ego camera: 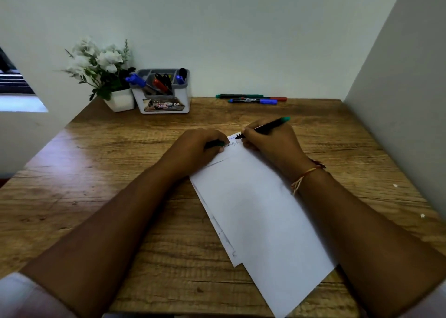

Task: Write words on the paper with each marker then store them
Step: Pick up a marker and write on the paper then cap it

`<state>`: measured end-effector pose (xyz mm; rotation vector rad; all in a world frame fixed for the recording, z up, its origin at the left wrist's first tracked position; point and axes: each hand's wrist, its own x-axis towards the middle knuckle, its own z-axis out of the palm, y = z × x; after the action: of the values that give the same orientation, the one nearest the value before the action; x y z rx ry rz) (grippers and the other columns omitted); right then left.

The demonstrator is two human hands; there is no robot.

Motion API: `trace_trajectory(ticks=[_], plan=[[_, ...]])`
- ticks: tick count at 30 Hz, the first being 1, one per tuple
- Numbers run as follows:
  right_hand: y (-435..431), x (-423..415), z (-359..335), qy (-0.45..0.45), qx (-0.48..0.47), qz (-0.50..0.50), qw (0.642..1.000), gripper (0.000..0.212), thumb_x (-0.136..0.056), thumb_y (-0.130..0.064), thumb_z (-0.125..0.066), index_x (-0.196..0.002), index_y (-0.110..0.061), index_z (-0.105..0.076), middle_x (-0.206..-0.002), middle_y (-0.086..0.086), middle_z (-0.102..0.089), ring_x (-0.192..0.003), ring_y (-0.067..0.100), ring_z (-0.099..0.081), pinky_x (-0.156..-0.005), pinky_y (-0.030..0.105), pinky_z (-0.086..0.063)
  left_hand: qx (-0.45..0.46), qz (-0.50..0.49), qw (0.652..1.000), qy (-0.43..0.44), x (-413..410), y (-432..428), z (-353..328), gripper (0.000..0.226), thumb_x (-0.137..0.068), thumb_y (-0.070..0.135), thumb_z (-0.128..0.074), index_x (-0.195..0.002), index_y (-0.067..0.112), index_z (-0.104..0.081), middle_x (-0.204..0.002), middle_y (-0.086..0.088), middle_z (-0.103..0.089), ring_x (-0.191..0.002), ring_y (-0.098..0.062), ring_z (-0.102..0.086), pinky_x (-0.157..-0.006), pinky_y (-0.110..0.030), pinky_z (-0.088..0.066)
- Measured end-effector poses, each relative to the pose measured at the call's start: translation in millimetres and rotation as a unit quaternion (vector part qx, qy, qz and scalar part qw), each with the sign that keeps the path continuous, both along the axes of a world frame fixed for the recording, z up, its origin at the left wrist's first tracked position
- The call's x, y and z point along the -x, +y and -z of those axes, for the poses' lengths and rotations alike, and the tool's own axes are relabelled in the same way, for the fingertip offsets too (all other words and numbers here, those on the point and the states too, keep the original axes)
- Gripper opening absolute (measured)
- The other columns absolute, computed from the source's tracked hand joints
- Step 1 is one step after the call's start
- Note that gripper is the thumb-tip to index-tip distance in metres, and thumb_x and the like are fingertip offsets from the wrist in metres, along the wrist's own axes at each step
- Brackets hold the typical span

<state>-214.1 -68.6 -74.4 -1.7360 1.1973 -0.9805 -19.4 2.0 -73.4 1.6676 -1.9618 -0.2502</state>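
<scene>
A: Right hand?

B: Fingers curled round a marker with a black barrel and a green end pointing away. The tip touches the paper near its far edge. The fingers cover the lower barrel.

A: Left hand?

B: It rests on the paper's far left corner, knuckles up, fingers closed round a short green-and-dark piece. Only a sliver shows; I cannot tell what it is.

A: Any writing?

B: A few faint marks between the two hands, blue and dark. They are too small and blurred to read, and the hands hide part of them.

A: One sheet?

B: A second sheet lies underneath, with only its left edge showing. The top sheet lies at an angle on the wooden table, its near corner reaching the table's front edge.

A: Other markers?

B: Three lie loose at the back by the wall, close together: green marker, red marker and blue marker. The red one's barrel is partly behind the blue.

A: Storage?

B: A grey-and-white organizer stands back left, with blue, red and black caps sticking out. The count is unclear and its label is unreadable. Beside it on the left is a white pot of pale flowers.

A: Wrist?

B: A thread band sits on the right one. Both sleeves are cut off by the frame.
</scene>
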Motion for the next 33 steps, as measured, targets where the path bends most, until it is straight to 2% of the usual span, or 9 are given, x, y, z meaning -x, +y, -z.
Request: trace_trajectory(ticks=[3,8,10,14,19,22,24,30,33], plan=[[-2.6,-1.2,0.0,0.014,0.0,0.007,1.0,0.011,-0.08,-0.023,-0.066,-0.078,-0.019,-0.076,-0.071,0.0,-0.077,-0.074,0.017,-0.075,-0.086,0.051,-0.061,-0.001,0.002,1.0,0.001,-1.7,-1.2,2.7,0.024,-0.09,0.018,-0.067,-0.113,0.025,-0.071,-0.115,0.009,-0.07,-0.103,-0.008,-0.062,-0.086,-0.02,-0.044],[-4.4,-2.4,-1.3,0.009,-0.016,0.046,0.999,0.018,-0.079,-0.018,-0.063,-0.07,-0.008,-0.074,-0.066,0.001,-0.076,-0.059,0.008,-0.068,-0.076,0.038,-0.061,-0.009,-0.001,1.0,-0.003,-2.6,-2.8,4.9,0.025,-0.091,0.02,-0.066,-0.114,0.026,-0.071,-0.116,0.009,-0.069,-0.105,-0.008,-0.061,-0.083,-0.016,-0.039],[-3.5,-2.7,-1.2,0.01,-0.013,0.047,0.999,0.018,-0.081,-0.017,-0.064,-0.07,-0.008,-0.075,-0.066,0.001,-0.076,-0.06,0.008,-0.068,-0.074,0.035,-0.06,-0.009,-0.002,1.0,-0.003,-2.4,-2.8,4.8,0.025,-0.091,0.02,-0.066,-0.114,0.027,-0.071,-0.117,0.009,-0.069,-0.105,-0.008,-0.061,-0.083,-0.017,-0.04],[-3.6,-1.5,-0.6,0.025,-0.002,0.043,0.999,0.019,-0.081,-0.02,-0.064,-0.071,-0.009,-0.075,-0.066,-0.001,-0.076,-0.063,0.009,-0.07,-0.077,0.038,-0.061,-0.015,-0.003,1.0,-0.004,-1.7,-2.7,4.2,0.025,-0.091,0.02,-0.066,-0.114,0.027,-0.07,-0.117,0.008,-0.069,-0.105,-0.01,-0.061,-0.087,-0.023,-0.045],[-2.5,-1.8,-3.0,0.044,0.002,0.035,0.998,0.019,-0.08,-0.019,-0.063,-0.067,-0.01,-0.073,-0.062,0.0,-0.073,-0.056,0.006,-0.064,-0.069,0.031,-0.057,-0.015,0.0,1.0,0.006,-1.6,-1.3,4.0,0.025,-0.091,0.02,-0.066,-0.113,0.028,-0.07,-0.117,0.008,-0.069,-0.105,-0.011,-0.062,-0.091,-0.029,-0.049],[-6.5,-1.2,-1.7,0.016,-0.02,0.042,0.999,0.022,-0.078,-0.022,-0.062,-0.065,-0.008,-0.072,-0.064,0.005,-0.075,-0.061,0.014,-0.069,-0.079,0.045,-0.062,-0.02,-0.005,1.0,0.003,-1.2,-1.2,3.5,0.025,-0.091,0.02,-0.066,-0.115,0.028,-0.07,-0.118,0.008,-0.069,-0.106,-0.01,-0.061,-0.091,-0.027,-0.047],[-7.0,-1.4,0.0,0.013,-0.016,0.045,0.999,0.021,-0.08,-0.021,-0.062,-0.066,-0.008,-0.072,-0.065,0.005,-0.075,-0.062,0.015,-0.069,-0.083,0.048,-0.062,-0.019,-0.006,1.0,0.003,-1.3,-1.1,3.7,0.025,-0.091,0.021,-0.066,-0.114,0.028,-0.07,-0.118,0.008,-0.069,-0.106,-0.009,-0.06,-0.089,-0.024,-0.045],[-5.6,-3.1,-0.6,0.04,0.001,0.041,0.998,0.022,-0.081,-0.02,-0.062,-0.065,-0.01,-0.073,-0.063,0.002,-0.074,-0.056,0.007,-0.064,-0.071,0.034,-0.058,-0.021,-0.004,1.0,0.011,-0.4,0.6,1.9,0.024,-0.091,0.02,-0.066,-0.114,0.027,-0.07,-0.117,0.008,-0.069,-0.105,-0.009,-0.061,-0.091,-0.026,-0.047],[-7.8,-3.0,-0.4,0.04,-0.005,0.047,0.998,0.021,-0.081,-0.021,-0.062,-0.066,-0.01,-0.073,-0.064,0.002,-0.074,-0.057,0.008,-0.066,-0.071,0.034,-0.058,-0.021,-0.003,1.0,0.015,-0.9,0.2,2.4,0.024,-0.091,0.02,-0.066,-0.113,0.028,-0.07,-0.117,0.008,-0.069,-0.106,-0.009,-0.061,-0.091,-0.026,-0.047]])
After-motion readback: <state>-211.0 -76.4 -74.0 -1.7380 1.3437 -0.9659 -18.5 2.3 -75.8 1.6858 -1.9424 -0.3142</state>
